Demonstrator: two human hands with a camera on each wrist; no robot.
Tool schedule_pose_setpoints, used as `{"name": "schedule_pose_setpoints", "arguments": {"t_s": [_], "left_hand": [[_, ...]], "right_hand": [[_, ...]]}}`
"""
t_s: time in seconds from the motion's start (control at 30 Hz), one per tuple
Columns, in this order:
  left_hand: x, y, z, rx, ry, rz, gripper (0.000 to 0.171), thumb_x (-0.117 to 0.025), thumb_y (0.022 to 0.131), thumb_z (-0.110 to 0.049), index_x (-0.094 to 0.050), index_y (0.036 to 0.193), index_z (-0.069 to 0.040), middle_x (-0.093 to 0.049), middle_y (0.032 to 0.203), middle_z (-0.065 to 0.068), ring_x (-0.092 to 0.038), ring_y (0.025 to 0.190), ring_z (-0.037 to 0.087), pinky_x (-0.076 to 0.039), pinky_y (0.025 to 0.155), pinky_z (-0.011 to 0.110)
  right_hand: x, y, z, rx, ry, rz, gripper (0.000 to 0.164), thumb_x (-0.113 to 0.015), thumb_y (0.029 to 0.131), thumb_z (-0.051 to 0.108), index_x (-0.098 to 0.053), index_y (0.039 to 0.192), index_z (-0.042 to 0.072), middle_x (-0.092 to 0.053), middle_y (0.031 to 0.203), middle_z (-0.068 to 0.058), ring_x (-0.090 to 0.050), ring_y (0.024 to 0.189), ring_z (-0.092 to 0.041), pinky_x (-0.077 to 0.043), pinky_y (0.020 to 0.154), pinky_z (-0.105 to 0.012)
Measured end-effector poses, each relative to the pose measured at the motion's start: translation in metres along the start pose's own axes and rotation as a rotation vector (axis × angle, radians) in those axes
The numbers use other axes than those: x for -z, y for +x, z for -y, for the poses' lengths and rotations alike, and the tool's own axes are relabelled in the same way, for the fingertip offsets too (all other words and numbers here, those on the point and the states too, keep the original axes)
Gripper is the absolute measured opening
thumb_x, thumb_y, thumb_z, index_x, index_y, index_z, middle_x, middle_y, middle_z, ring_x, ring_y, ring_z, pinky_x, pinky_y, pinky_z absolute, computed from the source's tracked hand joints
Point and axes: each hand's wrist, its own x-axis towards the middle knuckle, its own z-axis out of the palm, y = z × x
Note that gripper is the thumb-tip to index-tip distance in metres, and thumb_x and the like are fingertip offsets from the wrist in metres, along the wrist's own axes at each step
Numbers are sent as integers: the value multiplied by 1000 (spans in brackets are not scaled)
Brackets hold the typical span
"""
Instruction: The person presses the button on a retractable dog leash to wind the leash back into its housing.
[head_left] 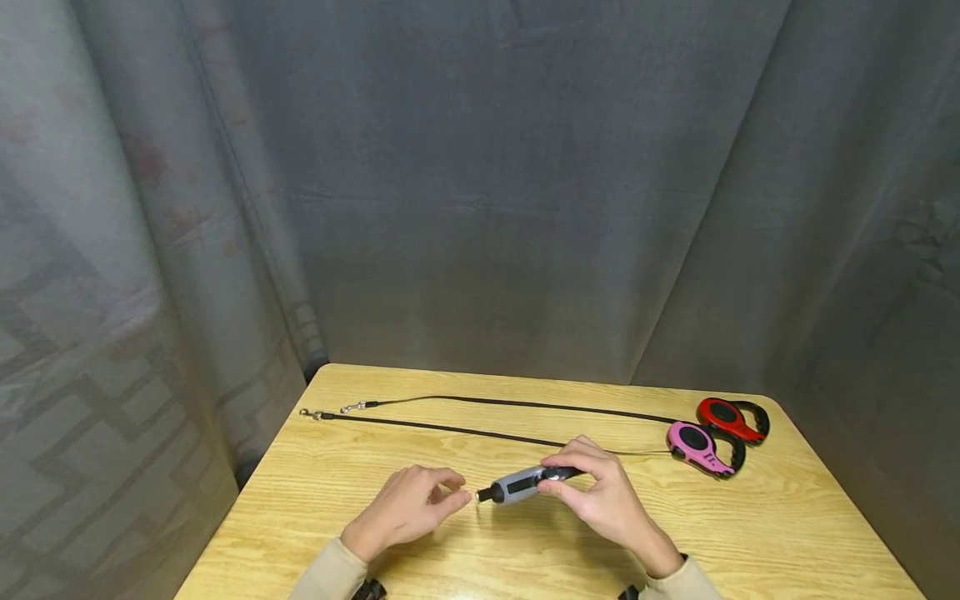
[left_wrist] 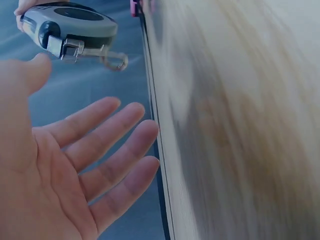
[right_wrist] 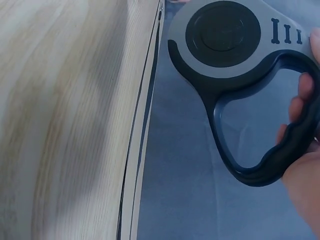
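Observation:
My right hand (head_left: 603,496) grips a grey and black retractable dog leash (head_left: 517,485) above the table. In the right wrist view its black loop handle (right_wrist: 270,167) shows, with fingers curled round the grip and bone marks on the casing. The leash's front end points left toward my left hand (head_left: 412,504). A metal clip (left_wrist: 90,51) with a ring hangs from that end in the left wrist view. My left hand is just short of the clip, its fingers spread and nothing held in them.
A pink retractable leash (head_left: 697,446) and a red one (head_left: 727,421) lie at the table's right back. Their black straps stretch leftward across the wooden table (head_left: 285,517), ending in metal clips (head_left: 311,414) at the left. Grey curtains (head_left: 480,208) hang behind the table.

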Motion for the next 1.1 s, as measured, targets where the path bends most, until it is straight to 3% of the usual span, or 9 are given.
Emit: {"name": "schedule_pose_setpoints", "arguments": {"t_s": [0.2,0.4,0.63,0.87,1.1], "left_hand": [[0,0,-5,3,-111,-21,49,-52,111,-48,-68,140,-11,-78,126,-2,-73,103,11,-57,89,37],[-2,1,-11,-17,-284,13,51,-53,112,-42,-61,147,-6,-75,132,5,-72,111,19,-56,90,34],[-6,2,-18,10,-483,89,51,-54,111,-41,-57,151,-9,-72,135,12,-69,107,12,-55,85,30],[-11,4,-20,8,-620,117,59,-54,111,-43,-51,155,-3,-64,145,21,-72,111,30,-60,85,32],[-15,9,-24,27,-698,107,63,-60,108,-40,-53,152,5,-65,140,23,-72,98,18,-59,80,30]], "right_hand": [[-6,1,-2,106,73,-70,35,-95,71,0,-83,102,13,-75,90,3,-62,84,-10,-50,74,-23],[-16,2,-6,254,167,-136,40,-94,66,-6,-83,103,5,-75,89,-6,-62,83,-15,-51,72,-25],[-23,3,-7,309,194,-156,32,-95,73,4,-82,102,4,-75,88,-8,-63,83,-15,-51,72,-25],[-29,1,-9,325,206,-175,28,-95,77,8,-82,102,3,-76,89,-10,-64,84,-17,-51,75,-25],[-35,-4,-10,326,236,-140,31,-94,76,3,-82,104,3,-75,89,-9,-63,85,-17,-50,76,-27]]}}
